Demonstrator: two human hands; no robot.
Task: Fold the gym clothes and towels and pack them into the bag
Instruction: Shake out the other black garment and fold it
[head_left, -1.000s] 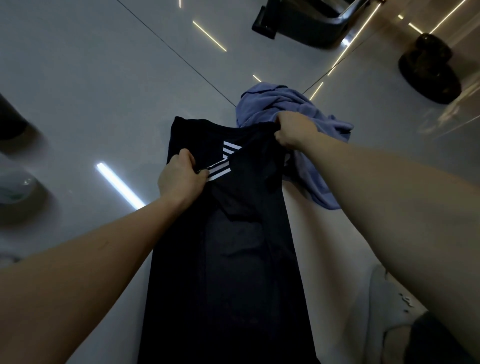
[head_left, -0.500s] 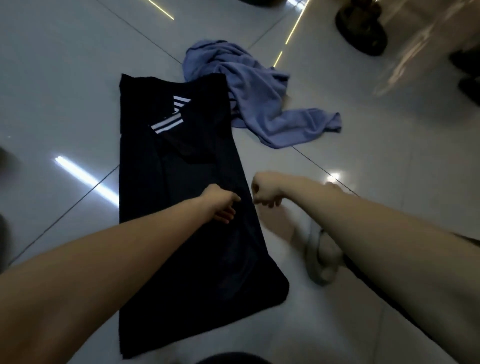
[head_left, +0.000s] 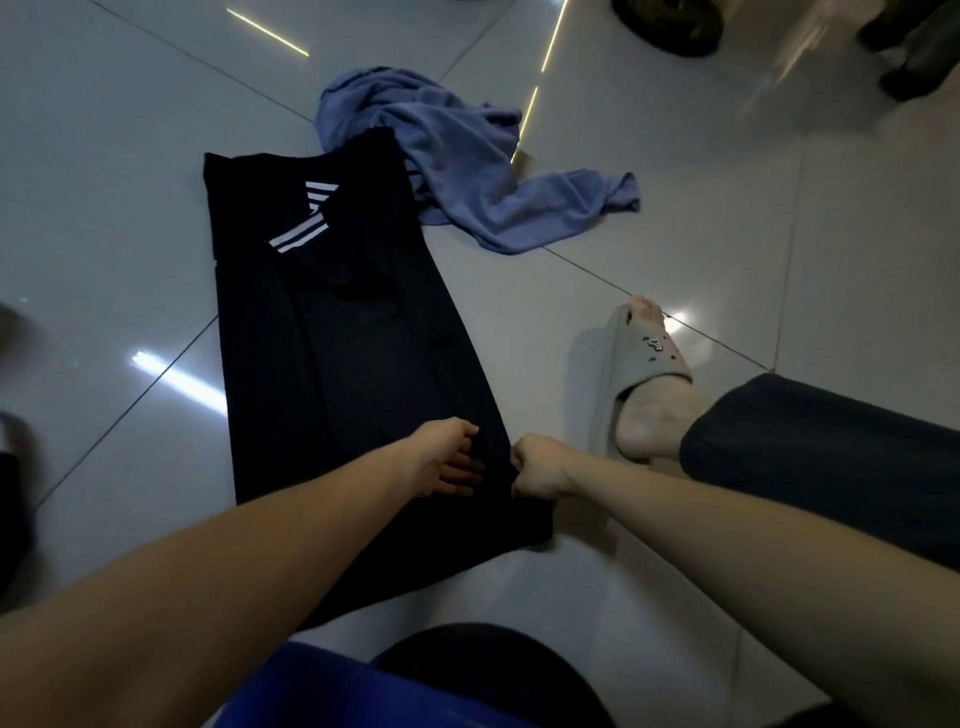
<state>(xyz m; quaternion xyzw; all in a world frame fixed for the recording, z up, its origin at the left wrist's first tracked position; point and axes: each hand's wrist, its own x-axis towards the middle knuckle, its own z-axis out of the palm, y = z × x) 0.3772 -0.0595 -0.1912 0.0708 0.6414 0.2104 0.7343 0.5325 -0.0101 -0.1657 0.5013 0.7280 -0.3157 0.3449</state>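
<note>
Glossy pale floor tiles (head_left: 701, 218) all round me, and the black sports shirt (head_left: 353, 364) lies flat on them as a long narrow strip, its white-striped sleeves turned in at the far end. My left hand (head_left: 436, 457) rests on the near end, fingers loose and laid on the cloth. My right hand (head_left: 540, 467) is curled into a fist at the right edge, and as best I can judge it pinches that edge. So I reckon I'm mid-fold: sides are in, lengthwise fold to come. Next I need a grip on both near corners, then carry the hem up to the collar. Beyond the shirt, touching its far corner, the crumpled blue cloth (head_left: 467, 171) waits unfolded. No bag in sight.
</note>
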